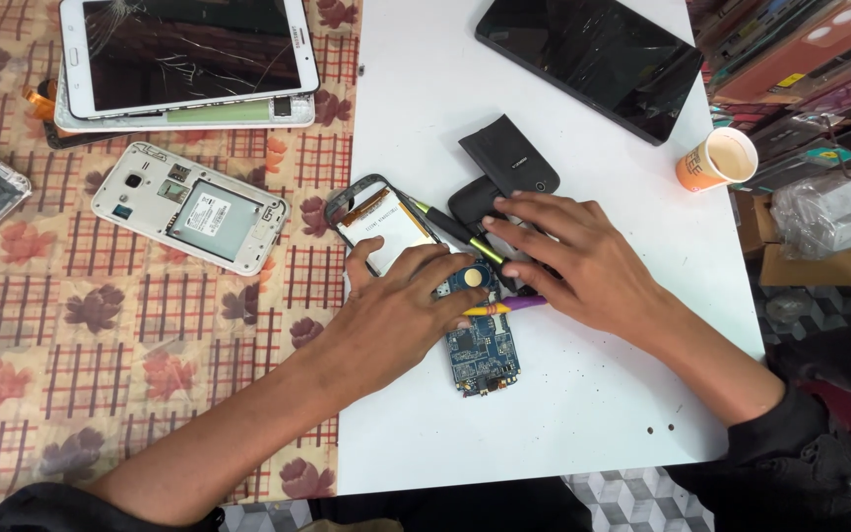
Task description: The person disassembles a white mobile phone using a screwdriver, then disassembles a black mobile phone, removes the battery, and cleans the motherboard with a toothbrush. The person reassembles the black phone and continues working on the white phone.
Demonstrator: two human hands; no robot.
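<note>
The left hand (401, 310) and the right hand (583, 261) are bare, without rings or watch, and both forearms are uncovered, with dark sleeves pushed up near the elbows.

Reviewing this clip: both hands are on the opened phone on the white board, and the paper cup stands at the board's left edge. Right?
Not quite. The head view shows the paper cup at the white board's right edge, not left. The left hand and right hand do rest on the opened phone.
</note>
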